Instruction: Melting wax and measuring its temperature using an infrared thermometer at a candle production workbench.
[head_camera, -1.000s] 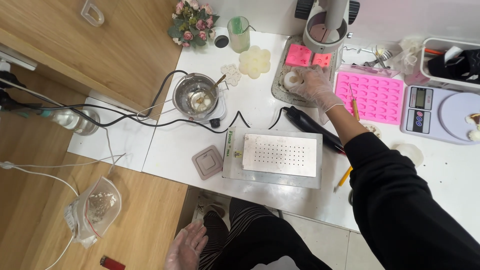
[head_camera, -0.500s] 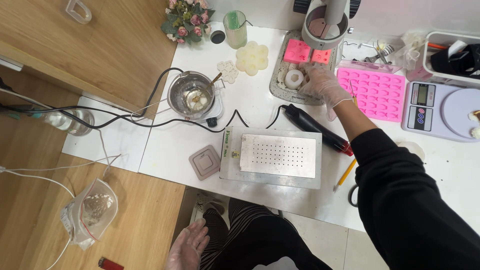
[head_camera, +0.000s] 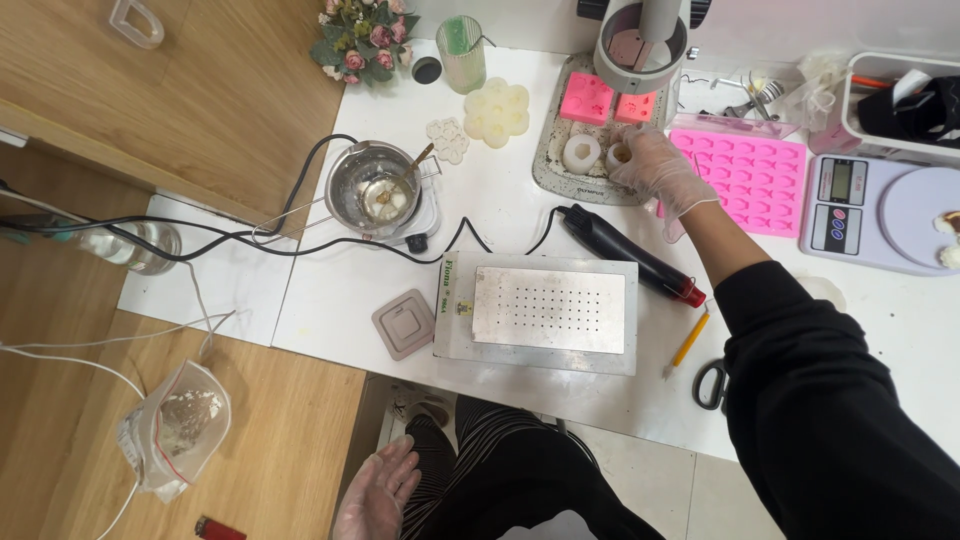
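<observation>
White ring-shaped wax casts (head_camera: 583, 153) lie on the grey mat (head_camera: 548, 160); the gloved right hand (head_camera: 655, 170) pinches a second small cast (head_camera: 619, 155), its grip clenched. The left hand (head_camera: 377, 492) idles, released.

White table (head_camera: 505, 215); metal plate (head_camera: 538, 312) lies on it; pot (head_camera: 378, 190) left of plate; scale (head_camera: 885, 212) far right; scissors (head_camera: 712, 383) lower right.

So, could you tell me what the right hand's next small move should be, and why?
Probably close the fingers on the small pale piece and lift it straight up. The gloved right hand already rests on it, on the grey mat beside the white ring-shaped piece, while the left hand lies idle, open over the lap.
</observation>
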